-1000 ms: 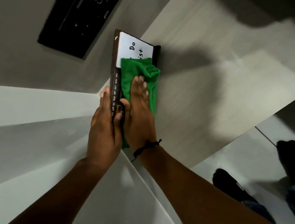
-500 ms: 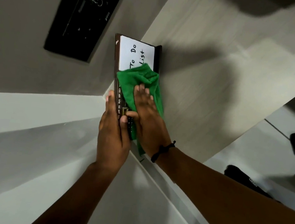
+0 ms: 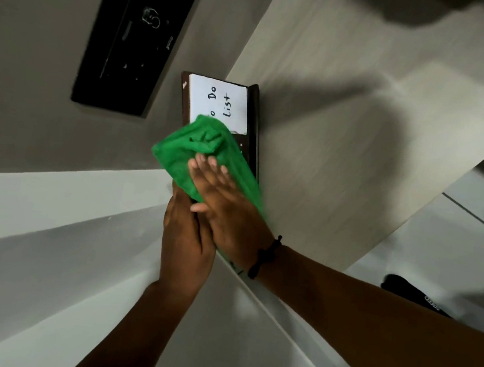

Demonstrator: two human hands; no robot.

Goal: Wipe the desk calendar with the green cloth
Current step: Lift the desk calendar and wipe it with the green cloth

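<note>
The desk calendar (image 3: 250, 117) is a dark brown stand with a white "To Do List" card on its upper part, resting on the pale wood desk (image 3: 347, 135). My left hand (image 3: 186, 243) grips its near end from the left side. My right hand (image 3: 226, 202) lies flat on the green cloth (image 3: 184, 148) and presses it against the calendar's face. The cloth bunches above my fingertips and covers the lower edge of the card and the calendar's left edge. The lower half of the calendar is hidden under cloth and hands.
A black wall panel (image 3: 137, 33) with sockets hangs on the grey wall at upper left. White ledges (image 3: 47, 220) run below and to the left. A dark shoe (image 3: 413, 292) is on the floor at lower right.
My right hand and the cloth have slid down and to the left across the calendar face, uncovering more of the card. My left hand keeps its grip on the near end.
</note>
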